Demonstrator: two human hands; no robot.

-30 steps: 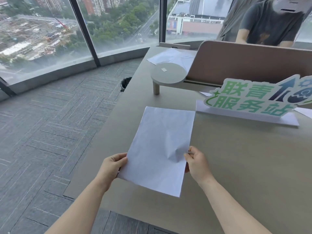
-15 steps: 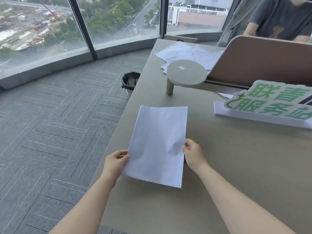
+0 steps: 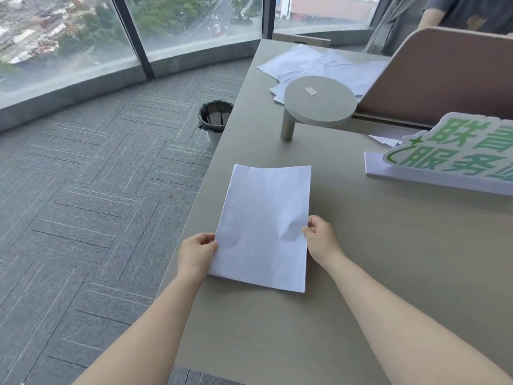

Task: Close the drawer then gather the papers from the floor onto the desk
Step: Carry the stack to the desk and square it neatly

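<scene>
A white stack of papers (image 3: 263,226) lies on the beige desk (image 3: 388,273) near its left edge. My left hand (image 3: 195,254) grips the stack's left side and my right hand (image 3: 322,240) pinches its right side, where the top sheet is creased. More loose white papers (image 3: 313,66) lie spread at the far end of the desk. No drawer is in view, and the grey carpet floor (image 3: 91,204) shows no paper.
A round raised shelf on a leg (image 3: 319,104) and a tan divider panel (image 3: 449,79) stand behind the stack. A green-and-white sign (image 3: 455,154) sits at the right. A bin (image 3: 215,118) stands on the floor by the desk. Another person (image 3: 466,12) is behind the divider.
The view has tilted down and shifted closer to the desk. Both hands have kept hold of the stack, squaring it up so it lies straighter on the desk.
</scene>
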